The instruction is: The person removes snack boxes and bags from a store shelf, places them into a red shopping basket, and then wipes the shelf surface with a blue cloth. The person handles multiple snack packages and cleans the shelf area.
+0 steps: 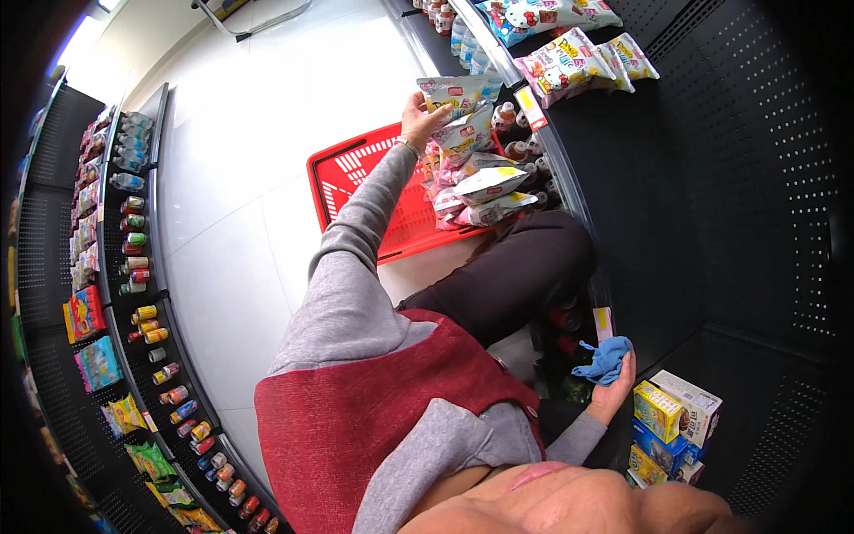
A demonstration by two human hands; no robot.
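My left hand (pixel 423 123) grips a white snack bag (pixel 457 92) at its left side, thumb across the front. That bag is above a red plastic shopping basket (pixel 427 248) on the floor. Similar puffed snack bags (pixel 490 183) are piled at the basket's right end, some rising past the rim. My right hand (pixel 615 392) holds a crumpled blue cloth (pixel 604 360) by the front edge of the black shelf (pixel 650 267). More snack bags (pixel 564 65) lie at the far end of this shelf.
Stacked cartons (pixel 687 407) stand on the shelf near my right hand. Drink bottles (pixel 504 117) line the lower shelf beside the basket. My bent leg (pixel 520 267) lies between basket and shelf edge. Across the aisle, a shelf unit (pixel 160 120) carries cans, water bottles and snack packs.
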